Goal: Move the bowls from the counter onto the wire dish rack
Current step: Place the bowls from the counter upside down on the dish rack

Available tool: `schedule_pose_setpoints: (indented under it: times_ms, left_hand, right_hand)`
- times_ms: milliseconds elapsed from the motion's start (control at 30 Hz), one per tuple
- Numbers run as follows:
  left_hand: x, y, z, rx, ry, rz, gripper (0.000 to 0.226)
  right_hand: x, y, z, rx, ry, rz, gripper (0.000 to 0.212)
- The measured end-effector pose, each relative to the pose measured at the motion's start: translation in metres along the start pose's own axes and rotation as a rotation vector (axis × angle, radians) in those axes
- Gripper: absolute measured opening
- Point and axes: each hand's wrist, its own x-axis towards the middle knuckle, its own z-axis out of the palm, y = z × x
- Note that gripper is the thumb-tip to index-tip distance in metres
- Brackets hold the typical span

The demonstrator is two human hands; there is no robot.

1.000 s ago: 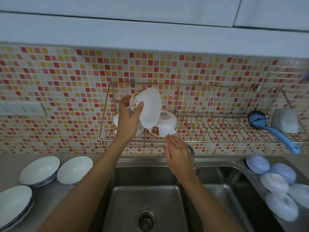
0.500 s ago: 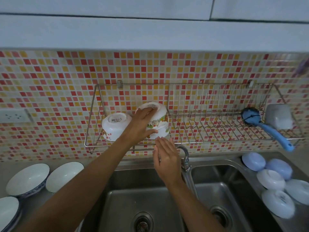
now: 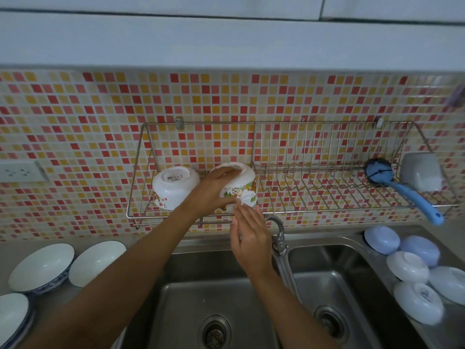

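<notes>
Left hand (image 3: 214, 190) is clasped over an upturned cartoon bowl (image 3: 240, 188) on the wire dish rack (image 3: 327, 192); right hand (image 3: 249, 238) is held open below.
If released off-centre, it could be tipped from the stack into the sink (image 3: 214, 311); more bowls (image 3: 97, 263) are left on the bench (image 3: 22, 248).

Dim, soft, edge-bowed wide-angle view

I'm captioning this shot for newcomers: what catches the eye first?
The red-and-yellow mosaic wall, and on it the wire rack. There the left hand holds an upturned cartoon-print bowl beside another upturned bowl. A blue brush lies at the rack's right end.
</notes>
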Motion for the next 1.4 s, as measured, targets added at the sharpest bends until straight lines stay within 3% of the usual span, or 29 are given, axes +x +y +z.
schedule_pose_setpoints:
  times_ms: [133,367,467,567,733,900,1100,1400]
  left_hand:
    - [-0.002,-0.004,0.001,-0.083,0.051,-0.076,0.072]
    - [-0.002,-0.006,0.002,-0.068,0.005,-0.074,0.069]
    - [-0.008,0.001,-0.005,-0.072,0.07,-0.127,0.06]
    - [-0.017,0.004,-0.009,0.119,0.203,-0.163,0.053]
    - [-0.055,0.002,-0.004,0.163,0.358,-0.48,0.053]
    - [-0.072,-0.006,-0.005,0.307,0.214,-0.515,0.074]
    - [-0.084,-0.001,-0.006,0.399,0.124,-0.488,0.077]
    - [-0.16,-0.007,-0.01,0.467,0.084,-0.337,0.06]
  right_hand:
    - [0.0,0.0,0.0,-0.014,-0.002,0.003,0.029]
    - [0.0,0.0,0.001,-0.017,-0.012,0.008,0.03]
    - [0.0,-0.001,0.001,-0.021,-0.009,0.011,0.03]
    - [-0.001,0.0,0.001,-0.03,-0.006,0.015,0.03]
    - [-0.003,-0.001,0.002,-0.05,-0.021,0.02,0.032]
    - [-0.005,-0.003,0.001,-0.076,-0.058,0.029,0.035]
    - [-0.007,-0.011,-0.004,-0.133,-0.159,0.078,0.04]
    - [-0.055,-0.034,0.008,-0.229,-0.428,0.14,0.069]
